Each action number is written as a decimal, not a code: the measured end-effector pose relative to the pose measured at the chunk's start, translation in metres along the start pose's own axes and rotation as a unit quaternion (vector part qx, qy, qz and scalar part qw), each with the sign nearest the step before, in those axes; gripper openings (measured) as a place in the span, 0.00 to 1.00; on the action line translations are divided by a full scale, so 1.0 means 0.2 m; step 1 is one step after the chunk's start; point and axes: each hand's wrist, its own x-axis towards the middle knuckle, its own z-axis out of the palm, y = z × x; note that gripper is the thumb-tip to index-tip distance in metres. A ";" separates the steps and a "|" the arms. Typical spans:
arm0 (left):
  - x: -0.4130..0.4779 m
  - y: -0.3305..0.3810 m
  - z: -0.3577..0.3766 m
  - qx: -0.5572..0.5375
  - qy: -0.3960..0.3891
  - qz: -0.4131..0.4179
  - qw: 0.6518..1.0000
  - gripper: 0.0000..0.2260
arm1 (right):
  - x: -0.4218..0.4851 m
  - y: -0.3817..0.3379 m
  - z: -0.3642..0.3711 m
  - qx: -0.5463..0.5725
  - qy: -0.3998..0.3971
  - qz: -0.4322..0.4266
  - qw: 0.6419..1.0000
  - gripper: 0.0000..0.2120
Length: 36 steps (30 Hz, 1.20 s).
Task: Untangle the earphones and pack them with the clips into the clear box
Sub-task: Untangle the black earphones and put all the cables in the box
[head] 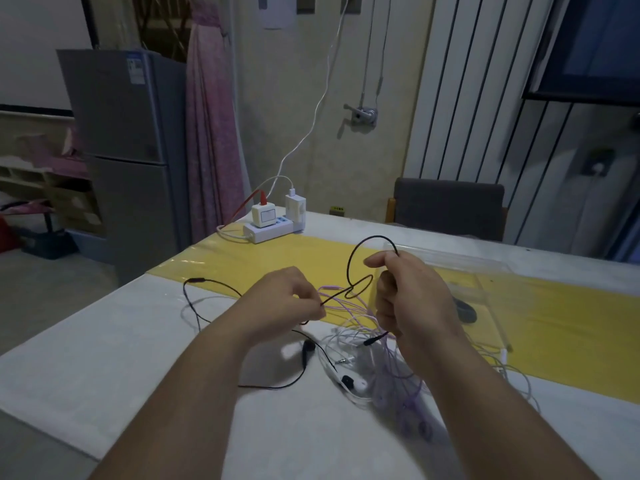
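1. The black earphone cord [350, 268] is lifted above the table [121, 341] at the centre of the frame. It curves into a round loop with a smaller twisted loop under it.
2. The left hand [280, 299] pinches the cord's lower run between thumb and fingertips. The right hand [405, 296], fingers curled, grips the loop's upper right end.
3. The rest of the black cord trails over the table towards the left, and its earbud [308, 349] lies just below the left hand.
4. A tangle of white and purple earphones [367, 344] lies on the table beneath the right hand.
5. The clear box [498, 327] sits right of centre on the yellow runner [242, 261]. A dark thing near its edge is too blurred to name.
6. A power strip [266, 232] with chargers stands at the table's far edge. A chair [450, 209] is at upper right and a grey fridge [128, 133] at upper left.
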 end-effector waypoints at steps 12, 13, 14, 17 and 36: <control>0.05 -0.06 -0.03 -0.174 0.287 -0.072 0.939 0.07 | -0.01 0.01 -0.02 -0.195 -0.011 -0.050 0.979 0.17; 0.05 -0.06 -0.04 -0.170 0.303 -0.068 0.935 0.07 | 0.00 0.02 -0.02 -0.237 0.007 -0.052 0.970 0.18; 0.05 -0.07 -0.04 -0.152 0.322 -0.064 0.932 0.07 | 0.01 0.02 -0.03 -0.237 0.015 -0.022 0.971 0.20; 0.04 -0.09 -0.05 -0.006 0.390 -0.058 0.919 0.08 | 0.01 -0.01 -0.04 -0.115 0.006 0.112 0.987 0.15; 0.02 -0.07 -0.03 0.142 0.262 -0.168 0.940 0.05 | -0.03 0.05 0.02 -0.094 -0.068 0.100 0.988 0.12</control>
